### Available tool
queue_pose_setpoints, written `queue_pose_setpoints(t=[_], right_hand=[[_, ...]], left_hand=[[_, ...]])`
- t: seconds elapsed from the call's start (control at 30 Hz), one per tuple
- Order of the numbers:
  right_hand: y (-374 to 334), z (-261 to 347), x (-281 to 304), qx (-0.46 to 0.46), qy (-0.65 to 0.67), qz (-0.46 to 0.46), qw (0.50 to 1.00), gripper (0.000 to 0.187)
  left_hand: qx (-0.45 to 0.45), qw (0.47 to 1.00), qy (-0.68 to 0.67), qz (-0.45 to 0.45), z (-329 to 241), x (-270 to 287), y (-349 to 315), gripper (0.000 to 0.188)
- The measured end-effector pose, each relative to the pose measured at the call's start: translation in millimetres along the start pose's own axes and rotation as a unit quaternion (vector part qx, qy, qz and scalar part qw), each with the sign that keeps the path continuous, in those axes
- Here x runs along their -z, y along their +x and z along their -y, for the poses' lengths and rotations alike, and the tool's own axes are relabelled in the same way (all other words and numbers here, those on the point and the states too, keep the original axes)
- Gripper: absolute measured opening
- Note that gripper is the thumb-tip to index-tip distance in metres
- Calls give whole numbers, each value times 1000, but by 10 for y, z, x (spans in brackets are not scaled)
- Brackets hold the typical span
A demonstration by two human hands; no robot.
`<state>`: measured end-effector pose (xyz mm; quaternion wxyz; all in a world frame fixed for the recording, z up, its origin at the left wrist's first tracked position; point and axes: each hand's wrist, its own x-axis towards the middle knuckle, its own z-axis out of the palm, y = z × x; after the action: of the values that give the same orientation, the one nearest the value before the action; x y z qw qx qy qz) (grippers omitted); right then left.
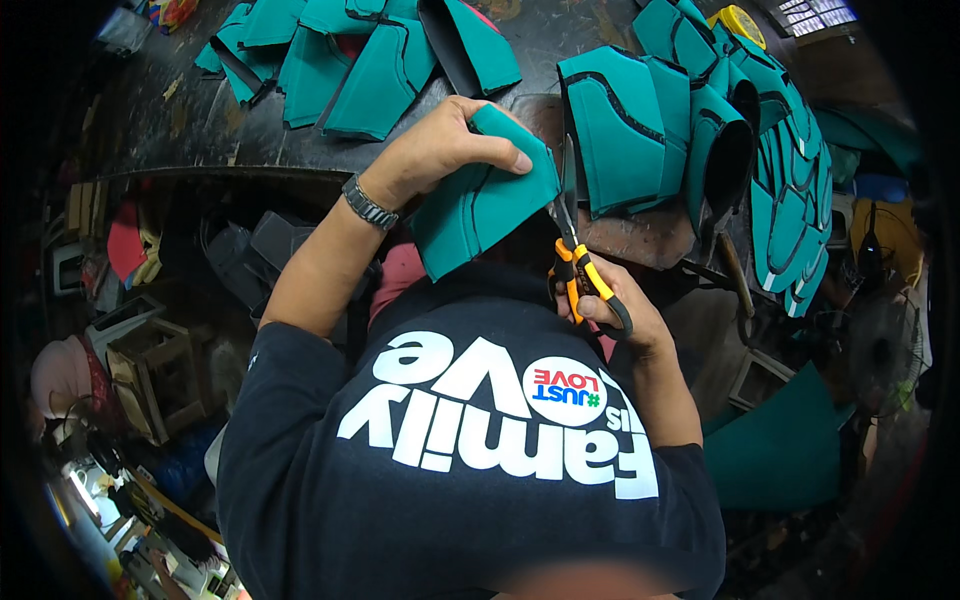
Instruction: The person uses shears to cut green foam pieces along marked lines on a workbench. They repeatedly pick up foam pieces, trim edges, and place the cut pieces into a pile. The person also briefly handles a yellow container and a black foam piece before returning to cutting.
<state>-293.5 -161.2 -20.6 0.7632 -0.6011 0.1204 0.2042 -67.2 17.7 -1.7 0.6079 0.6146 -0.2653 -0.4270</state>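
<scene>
My left hand [447,147] is closed on a teal fabric piece [485,200] with a dark seam, its thumb pressed on the front face. A watch [369,203] is on that wrist. In my right hand [630,300] is a pair of scissors [570,236] with yellow, orange and black handles. The blades point away from me, up along the right edge of the held piece; whether they touch it I cannot tell. A similar stitched teal piece [612,125] stands on the table just right of the blades.
The dark table [200,130] bears several teal pieces [375,80] at the back left and a layered teal stack [790,205] at the right. A yellow tape roll [742,27] sits behind that stack. Wooden stools [160,375] stand at the left; a teal sheet [775,450] hangs low at the right.
</scene>
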Motion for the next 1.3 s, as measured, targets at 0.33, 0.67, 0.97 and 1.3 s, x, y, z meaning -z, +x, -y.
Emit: queue_pose_setpoints(t=[0.33, 0.67, 0.97, 1.3], right_hand=[[-22, -46, -69, -10, -13, -56, 998, 42], [-27, -104, -131, 20, 15, -90, 996, 36], [-88, -88, -126, 18, -27, -110, 993, 34], [-86, -126, -167, -5, 36, -135, 990, 28]], left_hand=[[-13, 1000, 13, -9, 31, 0, -19, 33], [-26, 999, 15, -27, 13, -31, -60, 31], [-25, 999, 20, -29, 6, -33, -100, 30], [-42, 998, 44, -29, -15, -57, -134, 28]])
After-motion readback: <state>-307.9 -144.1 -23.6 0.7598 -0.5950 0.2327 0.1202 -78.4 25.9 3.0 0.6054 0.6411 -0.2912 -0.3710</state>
